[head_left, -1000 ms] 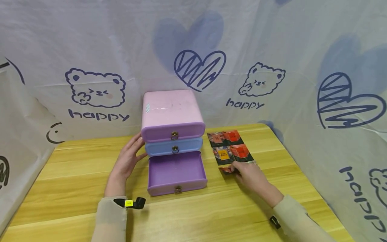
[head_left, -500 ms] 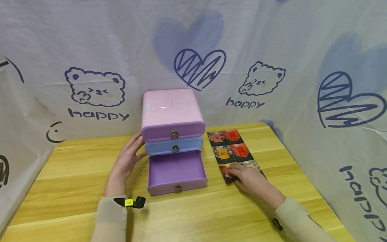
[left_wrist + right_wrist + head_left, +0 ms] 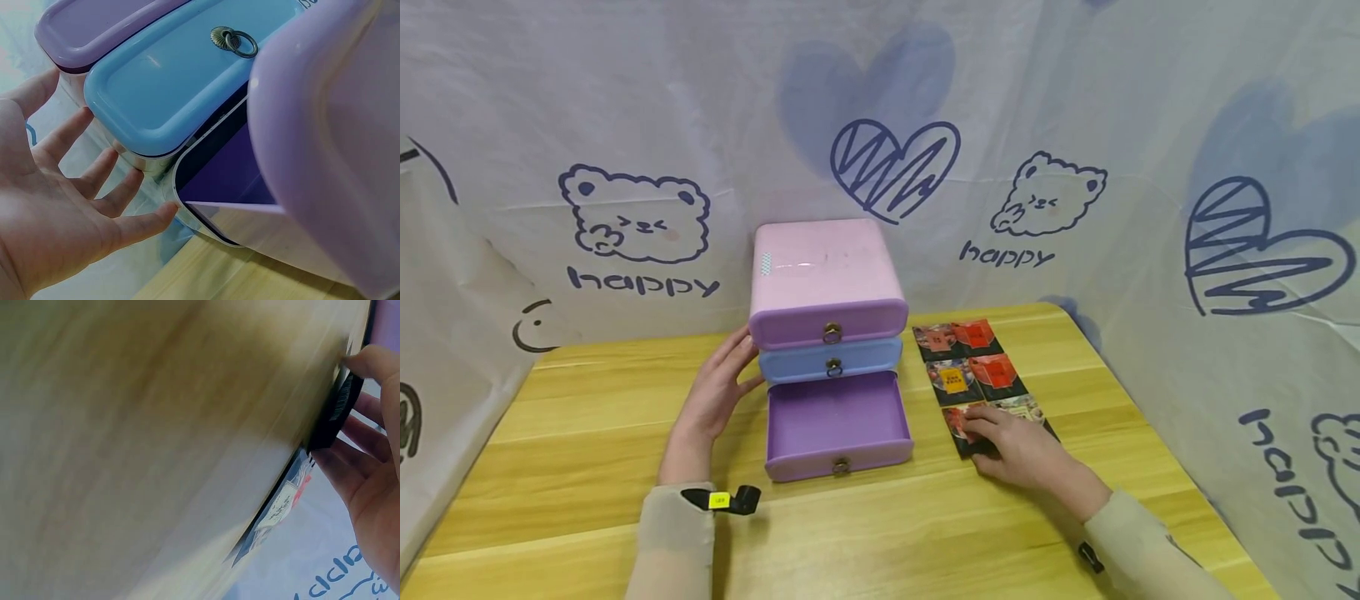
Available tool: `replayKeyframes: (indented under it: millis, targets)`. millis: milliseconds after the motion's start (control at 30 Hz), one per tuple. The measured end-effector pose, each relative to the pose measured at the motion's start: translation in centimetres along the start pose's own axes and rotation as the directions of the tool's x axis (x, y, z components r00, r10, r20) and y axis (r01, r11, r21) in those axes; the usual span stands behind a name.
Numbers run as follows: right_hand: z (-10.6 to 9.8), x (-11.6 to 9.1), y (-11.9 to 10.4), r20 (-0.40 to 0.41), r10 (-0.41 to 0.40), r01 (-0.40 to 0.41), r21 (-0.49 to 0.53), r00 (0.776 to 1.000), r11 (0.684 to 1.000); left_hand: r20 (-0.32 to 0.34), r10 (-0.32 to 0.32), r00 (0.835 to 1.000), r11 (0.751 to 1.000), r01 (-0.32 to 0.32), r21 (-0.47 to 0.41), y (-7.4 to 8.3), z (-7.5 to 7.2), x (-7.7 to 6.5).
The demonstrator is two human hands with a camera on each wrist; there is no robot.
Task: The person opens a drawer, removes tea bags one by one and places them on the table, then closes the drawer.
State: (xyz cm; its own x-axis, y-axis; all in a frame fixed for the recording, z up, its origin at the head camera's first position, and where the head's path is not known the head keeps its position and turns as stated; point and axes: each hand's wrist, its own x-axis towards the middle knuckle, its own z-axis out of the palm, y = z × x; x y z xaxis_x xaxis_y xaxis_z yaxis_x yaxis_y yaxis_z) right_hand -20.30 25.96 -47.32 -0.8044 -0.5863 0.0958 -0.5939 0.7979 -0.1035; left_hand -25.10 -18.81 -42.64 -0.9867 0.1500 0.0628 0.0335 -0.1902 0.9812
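A small drawer cabinet (image 3: 820, 258) with a pink top stands at the back. Its bottom purple drawer (image 3: 797, 469) is pulled out and shows nothing inside. My left hand (image 3: 709, 404) has its fingers spread against the cabinet's left side; in the left wrist view, fingertips touch beside the blue drawer (image 3: 156, 87). My right hand (image 3: 1018, 450) rests its fingertips on a flat red-and-black packet (image 3: 955, 432) at the front left of a group. The thumb lies lower, near the packet's front edge. Fingers partly cover this packet (image 3: 334, 419) and the one to its right (image 3: 1018, 407).
Several more flat printed packets lie behind in two columns, among them a yellow-labelled packet (image 3: 953, 382) and a red one (image 3: 997, 372). A white printed cloth (image 3: 737, 108) hangs behind and beside the wooden table (image 3: 865, 542).
My right hand has laid the front-left packet flat, loosened its pinch and moved the thumb away toward the table. The left hand stays at the cabinet's side.
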Motion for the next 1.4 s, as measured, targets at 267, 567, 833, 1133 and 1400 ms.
replayKeyframes:
  millis: [267, 567, 833, 1133, 1400]
  targets:
    - [0.3, -0.1, 0.0, -0.02, 0.0, 0.0, 0.011, 1.0, 1.0, -0.002, 0.005, 1.0, 1.0, -0.005, -0.002, -0.1, 0.0, 0.0]
    - [0.4, 0.0, 0.1, -0.028, 0.001, 0.0, 0.023, 1.0, 1.0, -0.006, 0.009, 1.0, 1.0, -0.009, 0.007, -0.1, 0.1, 0.0]
    - [0.4, 0.0, 0.0, -0.027, 0.004, -0.004, 0.023, 1.0, 1.0, 0.003, 0.007, 1.0, 1.0, -0.007, 0.005, 0.0, 0.0, 0.0]
    - [0.2, -0.1, -0.1, -0.068, 0.037, -0.034, 0.039, 0.997, 0.999, 0.007, 0.017, 1.0, 1.0, -0.017, -0.005, -0.1, 0.0, 0.1]
    - [-1.1, 0.1, -0.3, -0.199, 0.075, -0.062, 0.067, 0.977, 0.996, 0.009, 0.01, 1.0, 1.0, -0.01, -0.009, -0.1, 0.0, 0.1]
